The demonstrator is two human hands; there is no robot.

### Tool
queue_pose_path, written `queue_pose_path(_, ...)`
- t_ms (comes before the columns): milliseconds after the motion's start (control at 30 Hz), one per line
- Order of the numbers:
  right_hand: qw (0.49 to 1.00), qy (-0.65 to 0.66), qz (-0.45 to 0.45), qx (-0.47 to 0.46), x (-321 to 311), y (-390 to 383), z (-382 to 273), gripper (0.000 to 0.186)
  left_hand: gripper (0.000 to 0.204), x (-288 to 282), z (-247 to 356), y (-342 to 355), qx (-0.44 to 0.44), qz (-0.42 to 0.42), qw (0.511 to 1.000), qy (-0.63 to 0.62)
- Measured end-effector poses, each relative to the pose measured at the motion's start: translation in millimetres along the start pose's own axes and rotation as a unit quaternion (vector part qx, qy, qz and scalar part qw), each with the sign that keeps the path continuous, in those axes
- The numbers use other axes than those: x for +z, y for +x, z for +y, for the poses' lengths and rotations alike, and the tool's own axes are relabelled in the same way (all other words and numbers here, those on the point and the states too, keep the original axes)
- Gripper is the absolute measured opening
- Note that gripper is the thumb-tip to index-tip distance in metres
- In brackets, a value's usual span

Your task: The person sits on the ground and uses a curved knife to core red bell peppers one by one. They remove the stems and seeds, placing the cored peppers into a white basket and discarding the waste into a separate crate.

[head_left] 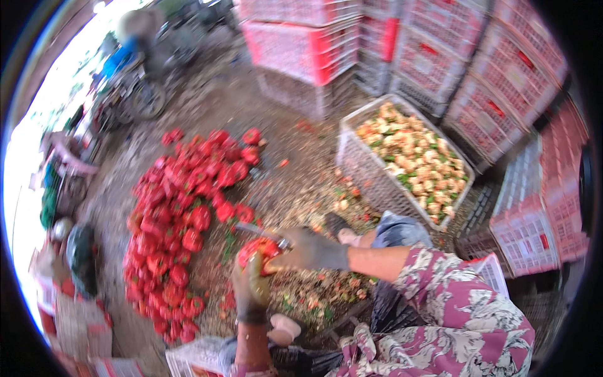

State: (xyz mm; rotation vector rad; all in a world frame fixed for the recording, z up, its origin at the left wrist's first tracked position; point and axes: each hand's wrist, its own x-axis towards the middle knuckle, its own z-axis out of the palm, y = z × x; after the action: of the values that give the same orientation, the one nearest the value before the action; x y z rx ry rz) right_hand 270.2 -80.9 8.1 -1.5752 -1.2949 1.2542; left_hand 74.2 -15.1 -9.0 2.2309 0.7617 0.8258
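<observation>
My left hand [250, 286], in a soiled work glove, is closed around a red bell pepper [260, 251] whose upper side looks cut or opened. My right hand [311, 249], in a grey glove, comes in from the right and grips a knife [256, 231]. Its blade points left across the far side of the pepper, and most of the handle is hidden in the fingers. Left of my hands a long heap of red bell peppers [169, 220] lies on the ground.
A white plastic crate [367, 176] at the right holds pale pepper cores [414, 157]. Stacked pink and white crates [286, 50] stand behind it and along the right. Scraps and seeds [314, 295] litter the dirt by my feet. Motorbikes [144, 97] and a person are at the far left.
</observation>
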Motion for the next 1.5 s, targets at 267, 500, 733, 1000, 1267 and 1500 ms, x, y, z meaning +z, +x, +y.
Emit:
queue_pose_path(267,0.99,0.14,-0.018,-0.019,15.9,7.6,-24.8,0.056,0.035,-19.5,18.4,-7.7,-0.15,0.03,0.953,-0.26)
queue_pose_path(500,0.964,0.26,-0.051,0.008,15.1,3.4,-37.5,0.046,0.041,-27.9,24.2,-13.0,-0.174,0.037,0.949,-0.261)
queue_pose_path(733,0.955,0.276,-0.074,0.074,9.7,1.9,-49.0,0.044,0.044,-34.8,15.9,-17.2,-0.14,-0.001,0.945,-0.295)
queue_pose_path(1000,0.953,0.264,-0.098,0.109,4.0,5.9,-42.0,0.041,0.047,-36.1,19.5,-22.3,-0.174,-0.022,0.898,-0.403)
queue_pose_path(1267,0.996,0.085,-0.026,0.001,10.3,17.5,-20.7,0.043,0.06,-24.7,11.4,-13.7,-0.174,-0.008,0.944,-0.282)
queue_pose_path(1500,0.99,-0.136,0.034,-0.02,19.7,15.2,-18.6,0.051,0.068,-12.6,10.6,-13.5,-0.074,-0.012,0.996,-0.052)
